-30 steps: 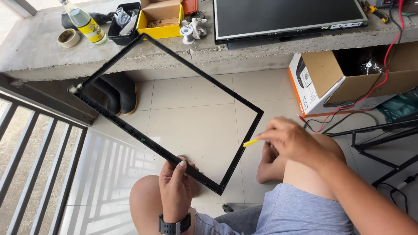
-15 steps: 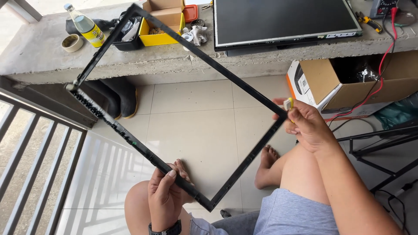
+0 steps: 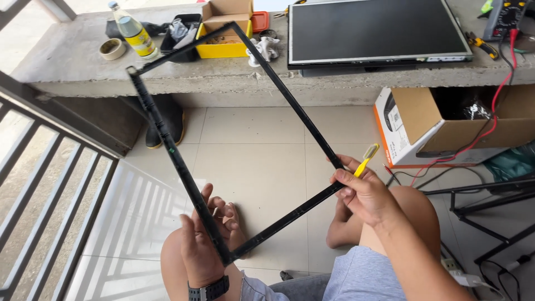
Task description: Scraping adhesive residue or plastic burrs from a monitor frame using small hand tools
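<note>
Thin black rectangular plastic bezel frame (image 3: 245, 139), now turned further upright: my left hand (image 3: 202, 251) cups its near corner while my right hand (image 3: 365, 195) pinches its right corner, yellow toothbrush (image 3: 366, 159) clasped alongside.

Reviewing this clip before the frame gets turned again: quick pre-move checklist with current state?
1. Left hand on the black rectangular frame: ok, it cradles the near corner from below.
2. Right hand on the frame: ok, fingers are closed around the right corner.
3. Yellow toothbrush secured: ok, pinched in the right hand alongside the frame, bristle end pointing up.
4. Frame clear of the concrete ledge: cannot tell, the far corner overlaps the yellow box in view, depth unclear.
5. Frame clear of the flat screen: ok, visible gap in the picture.
6. Frame intact: cannot tell, all four sides visible, surface detail too small.
</note>
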